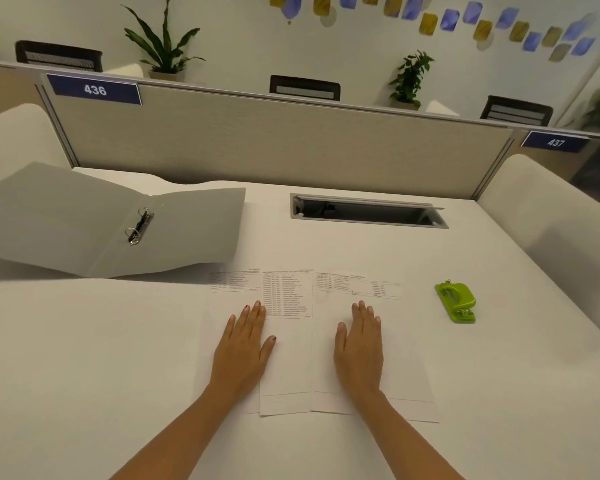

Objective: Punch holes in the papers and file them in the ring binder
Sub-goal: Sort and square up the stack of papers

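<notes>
Three printed white papers [288,362] lie side by side, overlapping, on the white desk in front of me. My left hand [243,348] rests flat on the left sheet, fingers together and extended. My right hand [359,348] rests flat on the right sheet in the same way. Neither hand grips anything. A grey ring binder [84,220] lies open at the far left, its two metal rings [139,226] closed. A green hole punch [456,302] sits to the right of the papers, apart from them.
A cable-tray opening [368,211] is cut into the white desk [84,358] beyond the papers. A beige partition [274,143] with signs 436 and 437 closes the desk's far edge. White curved dividers stand at both sides. Chairs and plants are behind the partition.
</notes>
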Action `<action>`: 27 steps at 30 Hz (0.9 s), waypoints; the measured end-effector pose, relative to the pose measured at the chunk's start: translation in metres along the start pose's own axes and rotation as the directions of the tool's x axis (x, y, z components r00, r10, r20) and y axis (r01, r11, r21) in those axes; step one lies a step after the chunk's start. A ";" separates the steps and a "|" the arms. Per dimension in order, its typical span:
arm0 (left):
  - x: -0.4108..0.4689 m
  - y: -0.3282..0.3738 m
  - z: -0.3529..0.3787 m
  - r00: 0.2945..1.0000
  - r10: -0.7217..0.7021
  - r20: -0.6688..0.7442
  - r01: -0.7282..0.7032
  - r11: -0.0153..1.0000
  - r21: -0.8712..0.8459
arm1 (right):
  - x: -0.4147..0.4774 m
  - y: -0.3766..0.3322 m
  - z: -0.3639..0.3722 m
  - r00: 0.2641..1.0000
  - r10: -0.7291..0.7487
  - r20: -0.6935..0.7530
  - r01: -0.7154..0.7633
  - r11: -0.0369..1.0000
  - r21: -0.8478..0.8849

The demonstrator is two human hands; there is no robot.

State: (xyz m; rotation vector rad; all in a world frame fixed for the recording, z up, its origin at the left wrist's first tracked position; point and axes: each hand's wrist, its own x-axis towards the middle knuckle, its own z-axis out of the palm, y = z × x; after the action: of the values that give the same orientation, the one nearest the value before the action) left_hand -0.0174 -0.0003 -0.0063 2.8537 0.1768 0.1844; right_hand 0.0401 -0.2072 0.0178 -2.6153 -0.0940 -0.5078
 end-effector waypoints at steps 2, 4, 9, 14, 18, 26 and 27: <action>0.001 0.000 0.001 1.000 -0.008 0.004 0.008 1.000 0.001 | 0.001 0.008 -0.009 0.997 -0.017 -0.076 0.017 1.000 0.002; 0.002 0.000 0.001 1.000 -0.010 0.014 0.010 1.000 -0.003 | 0.001 0.022 -0.019 0.992 -0.026 -0.125 0.016 0.997 -0.075; 0.004 0.008 -0.004 1.000 -0.015 -0.024 0.015 1.000 -0.008 | -0.008 0.050 -0.044 0.972 0.127 -0.197 -0.159 0.975 -0.156; -0.002 0.051 -0.013 0.994 0.105 -0.010 -0.106 0.991 -0.081 | -0.010 0.057 -0.061 0.849 0.528 -0.015 -0.516 0.822 -0.242; -0.008 0.075 -0.009 0.985 0.167 0.033 -0.161 0.978 -0.131 | -0.010 0.053 -0.071 0.819 0.574 -0.003 -0.534 0.761 -0.367; -0.014 0.070 0.008 0.962 0.174 0.212 -0.178 0.984 0.002 | 0.013 0.048 -0.083 0.638 0.759 0.129 -0.694 0.639 -0.332; -0.015 0.070 0.008 0.961 0.172 0.216 -0.177 0.984 0.003 | 0.016 0.048 -0.084 0.616 0.773 0.153 -0.710 0.629 -0.316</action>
State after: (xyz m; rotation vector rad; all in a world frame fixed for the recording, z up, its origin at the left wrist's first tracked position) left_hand -0.0237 -0.0715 0.0044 2.8844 -0.1187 -0.0929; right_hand 0.0340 -0.2890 0.0719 -2.5977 1.0033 0.1725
